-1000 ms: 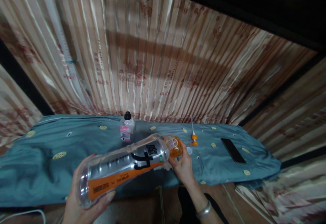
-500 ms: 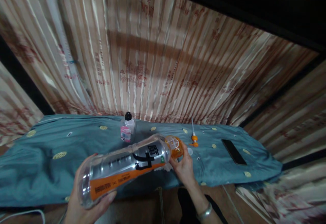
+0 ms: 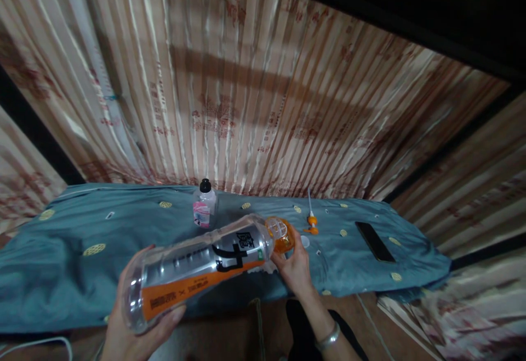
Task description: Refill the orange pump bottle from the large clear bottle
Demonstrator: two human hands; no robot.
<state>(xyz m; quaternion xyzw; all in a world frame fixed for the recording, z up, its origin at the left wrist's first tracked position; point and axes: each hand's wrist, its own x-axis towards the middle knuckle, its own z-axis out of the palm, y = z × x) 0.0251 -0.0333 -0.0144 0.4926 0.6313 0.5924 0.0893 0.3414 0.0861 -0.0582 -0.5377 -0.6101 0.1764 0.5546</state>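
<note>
A large clear plastic drink bottle [image 3: 197, 268] with a silver and orange label lies tilted across the view. My left hand [image 3: 129, 342] is wrapped round its base end. The neck end, at the right, meets an orange translucent container [image 3: 287, 236] and sits a little higher than the base. My right hand [image 3: 296, 270] grips this container from its right side. Most of the container is hidden behind the fingers and the bottle neck, so I cannot tell whether the neck is inside it or just against it. An orange pump top [image 3: 312, 222] with a pale tube lies just beyond my right hand.
A teal bedspread [image 3: 139, 218] with yellow motifs spreads beneath. On it stand a clear bottle [image 3: 204, 207] with black cap and pink label, a small white disc [image 3: 304, 241] and a black phone [image 3: 375, 241]. Striped curtains [image 3: 246, 87] hang behind; a dark beam [image 3: 411, 5] crosses above.
Hardly anything differs. The large bottle and both hands keep their hold and pose, while the whole view has shifted slightly.
</note>
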